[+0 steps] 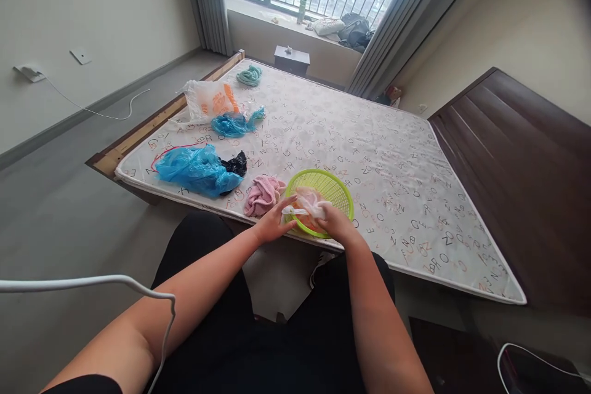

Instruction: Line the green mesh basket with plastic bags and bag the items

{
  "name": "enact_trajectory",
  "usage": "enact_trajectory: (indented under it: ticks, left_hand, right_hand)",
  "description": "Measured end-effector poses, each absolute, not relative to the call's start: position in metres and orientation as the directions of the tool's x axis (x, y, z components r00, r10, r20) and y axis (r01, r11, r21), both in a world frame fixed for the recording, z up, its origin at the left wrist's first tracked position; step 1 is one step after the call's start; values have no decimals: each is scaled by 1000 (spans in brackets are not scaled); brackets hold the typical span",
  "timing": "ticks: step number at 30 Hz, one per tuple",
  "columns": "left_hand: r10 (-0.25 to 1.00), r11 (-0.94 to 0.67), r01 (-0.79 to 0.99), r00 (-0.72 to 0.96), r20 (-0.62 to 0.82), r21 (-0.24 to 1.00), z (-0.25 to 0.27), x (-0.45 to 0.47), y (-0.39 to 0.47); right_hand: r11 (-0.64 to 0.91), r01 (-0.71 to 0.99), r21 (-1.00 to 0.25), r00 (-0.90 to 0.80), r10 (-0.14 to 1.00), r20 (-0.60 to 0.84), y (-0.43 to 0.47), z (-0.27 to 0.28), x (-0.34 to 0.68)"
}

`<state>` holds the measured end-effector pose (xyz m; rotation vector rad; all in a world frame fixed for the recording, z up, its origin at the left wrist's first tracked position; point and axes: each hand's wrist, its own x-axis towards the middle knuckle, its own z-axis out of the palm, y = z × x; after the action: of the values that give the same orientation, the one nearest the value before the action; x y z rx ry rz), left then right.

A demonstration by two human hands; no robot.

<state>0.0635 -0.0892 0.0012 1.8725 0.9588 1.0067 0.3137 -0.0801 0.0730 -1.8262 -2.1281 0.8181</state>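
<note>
Over a lime-green plastic basket (344, 194) I hold a thin, whitish plastic bag (310, 200) with both hands. My left hand (273, 223) has its fingers around the bag's left end, where a white strip pokes out. On the other side my right hand (338, 225) is closed on the bag's right part. Something orange shows at the bag and the basket bottom; I cannot tell whether it is print or contents. A crumpled pink towel (264, 195) lies just left of the basket, close to my left hand.
On the patterned mattress (392, 160) lie a blue plastic bag (194, 169), a black bag (236, 164), a second blue bag (229, 125), a white bag with orange print (210, 100) and a teal coiled cloth (250, 76). A white cable (92, 283) crosses near my left arm. A brown headboard (521, 166) stands right.
</note>
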Motion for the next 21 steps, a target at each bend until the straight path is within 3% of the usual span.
enact_trajectory:
  ticks: [2, 6, 10, 13, 17, 21]
  left_hand:
    - [884, -388, 279, 380, 270, 878, 2, 66, -86]
    - [855, -440, 393, 457, 243, 808, 4, 71, -77]
    - [854, -458, 454, 463, 237, 765, 2, 78, -74]
    - [874, -419, 445, 433, 220, 791, -4, 84, -74]
    - [913, -307, 386, 378, 154, 870, -13, 90, -70]
    - [953, -188, 311, 289, 95, 932, -15, 95, -64]
  right_hand:
    - [61, 822, -567, -130, 988, -83, -79, 98, 326]
    - [44, 603, -797, 137, 978, 157, -60, 158, 337]
    - [137, 386, -912, 237, 941, 242, -14, 179, 291]
    - [166, 499, -851, 161, 947, 279, 30, 159, 232]
    - [204, 736, -646, 39, 939, 342, 80, 109, 167]
    - [158, 875, -458, -150, 987, 54, 91, 70, 132]
